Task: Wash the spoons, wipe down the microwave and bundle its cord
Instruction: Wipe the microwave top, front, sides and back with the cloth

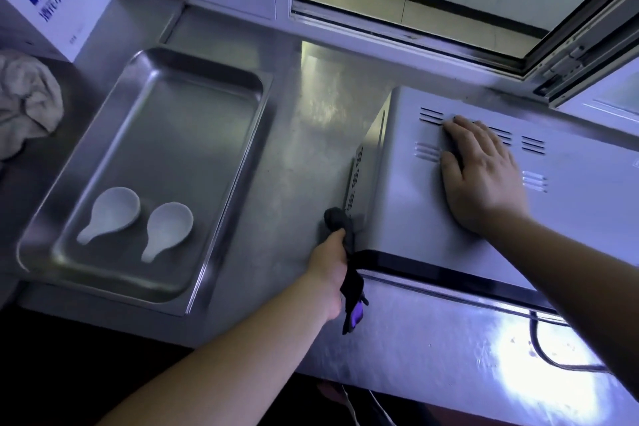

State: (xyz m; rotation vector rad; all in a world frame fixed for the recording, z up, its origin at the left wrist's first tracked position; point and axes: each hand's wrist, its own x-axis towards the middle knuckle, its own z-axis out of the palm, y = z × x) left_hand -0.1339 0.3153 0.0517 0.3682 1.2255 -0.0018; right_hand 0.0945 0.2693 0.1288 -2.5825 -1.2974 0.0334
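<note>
Spoons (138,223) in tray (221,245) at 9 o'clock | left hand (330,271) clamps rag (340,223) on microwave (408,204) side | right hand (484,169) flat, fingers together, on top | cord (549,353) at 5 o'clock unbundled

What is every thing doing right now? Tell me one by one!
Left hand: gripping a dark cloth against the microwave's side.
Right hand: flat on the microwave top.
Two spoons: lying bowl-up in the metal tray.
Cord: loose on the counter, not bundled.
Window: open.
Beige rag: crumpled.
</note>
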